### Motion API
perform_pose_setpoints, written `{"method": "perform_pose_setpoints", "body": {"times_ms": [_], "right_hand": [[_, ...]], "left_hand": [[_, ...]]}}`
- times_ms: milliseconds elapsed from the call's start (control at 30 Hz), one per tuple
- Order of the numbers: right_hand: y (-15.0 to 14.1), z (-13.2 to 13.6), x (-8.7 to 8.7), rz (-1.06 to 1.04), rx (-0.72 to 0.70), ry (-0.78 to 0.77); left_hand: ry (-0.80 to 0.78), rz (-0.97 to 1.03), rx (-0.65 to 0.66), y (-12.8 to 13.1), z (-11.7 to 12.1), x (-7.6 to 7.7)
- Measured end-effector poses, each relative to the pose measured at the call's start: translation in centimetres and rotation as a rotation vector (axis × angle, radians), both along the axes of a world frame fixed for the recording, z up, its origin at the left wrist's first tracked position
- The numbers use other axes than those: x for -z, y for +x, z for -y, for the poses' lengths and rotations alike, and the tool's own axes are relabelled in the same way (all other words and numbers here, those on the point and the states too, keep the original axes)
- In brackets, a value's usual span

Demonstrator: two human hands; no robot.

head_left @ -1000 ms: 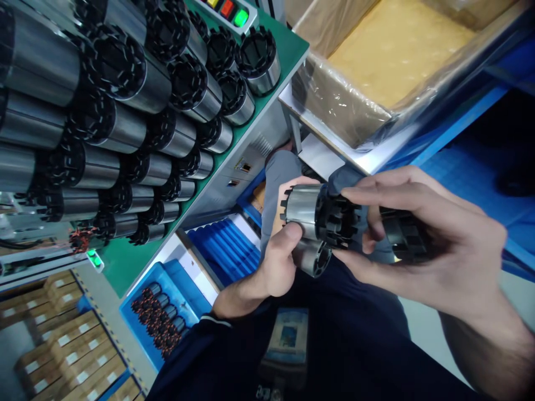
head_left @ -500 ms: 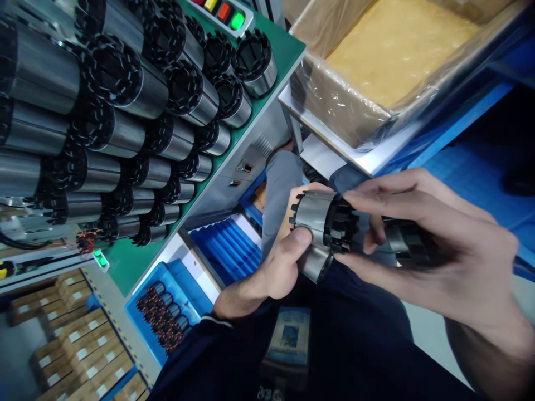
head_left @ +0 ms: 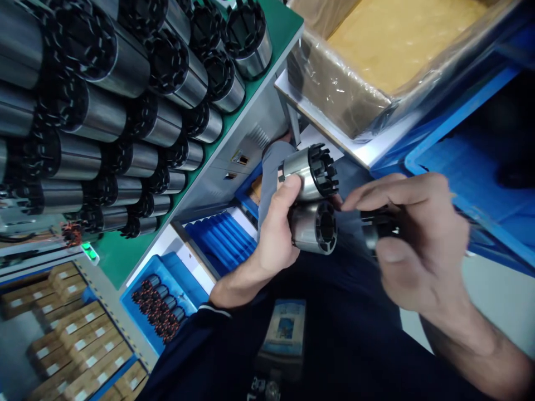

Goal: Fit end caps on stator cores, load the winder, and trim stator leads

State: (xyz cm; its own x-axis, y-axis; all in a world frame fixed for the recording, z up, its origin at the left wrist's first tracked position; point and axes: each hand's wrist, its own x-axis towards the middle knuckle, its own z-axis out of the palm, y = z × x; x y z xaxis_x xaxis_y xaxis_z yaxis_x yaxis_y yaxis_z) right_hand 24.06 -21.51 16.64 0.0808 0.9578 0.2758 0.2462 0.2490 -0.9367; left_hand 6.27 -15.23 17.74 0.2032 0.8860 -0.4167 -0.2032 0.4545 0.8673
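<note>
My left hand (head_left: 278,223) is closed around two metal stator cores, one above the other. The upper stator core (head_left: 303,174) has a black toothed insulator (head_left: 322,170) on its right end. Below it, the lower stator core (head_left: 305,228) turns its slotted, dark-rimmed end to the right. My right hand (head_left: 422,239) is curled to the right of both cores, holding a dark piece with a shiny metallic band (head_left: 374,229). That piece is blurred and partly covered by the fingers and thumb, so its kind cannot be made out. The right fingertips are near the upper core.
Rows of stator cores with black toothed ends (head_left: 137,161) stand on a green-topped bench (head_left: 284,25) at left. A blue bin (head_left: 192,278) holds copper-wound parts. A plastic-lined carton (head_left: 334,94) sits at upper right, above a blue crate (head_left: 460,161). Stacked cartons (head_left: 83,340) are at lower left.
My right fingers have come off the upper core's toothed end and curled in around the dark piece. My left hand has tilted the two cores, showing the lower one's end. The view has shifted slightly.
</note>
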Motion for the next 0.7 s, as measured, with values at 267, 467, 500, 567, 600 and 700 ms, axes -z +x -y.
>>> {"method": "perform_pose_setpoints", "body": {"times_ms": [267, 467, 500, 567, 600, 700], "right_hand": [[-1.8, -0.5, 0.1, 0.048, -0.027, 0.063], [-1.6, 0.2, 0.4, -0.125, -0.071, -0.040], [-1.6, 0.2, 0.4, -0.128, -0.064, -0.037], [-1.7, 0.4, 0.5, -0.124, -0.043, -0.029], [-1.8, 0.4, 0.6, -0.124, -0.035, -0.020], [-2.0, 0.5, 0.8, -0.145, -0.038, 0.018]], "left_hand": [[-0.079, 0.023, -0.028, 0.1, -0.9, -1.1], [-0.069, 0.065, -0.045, -0.3, -0.6, -0.6], [-0.045, 0.048, -0.075, -0.3, -0.5, -0.5], [0.013, -0.004, -0.181, -0.2, -0.4, -0.5], [0.042, -0.034, -0.248, 0.0, -0.3, -0.5], [0.110, -0.104, -0.416, 0.7, -0.2, -0.3]]}}
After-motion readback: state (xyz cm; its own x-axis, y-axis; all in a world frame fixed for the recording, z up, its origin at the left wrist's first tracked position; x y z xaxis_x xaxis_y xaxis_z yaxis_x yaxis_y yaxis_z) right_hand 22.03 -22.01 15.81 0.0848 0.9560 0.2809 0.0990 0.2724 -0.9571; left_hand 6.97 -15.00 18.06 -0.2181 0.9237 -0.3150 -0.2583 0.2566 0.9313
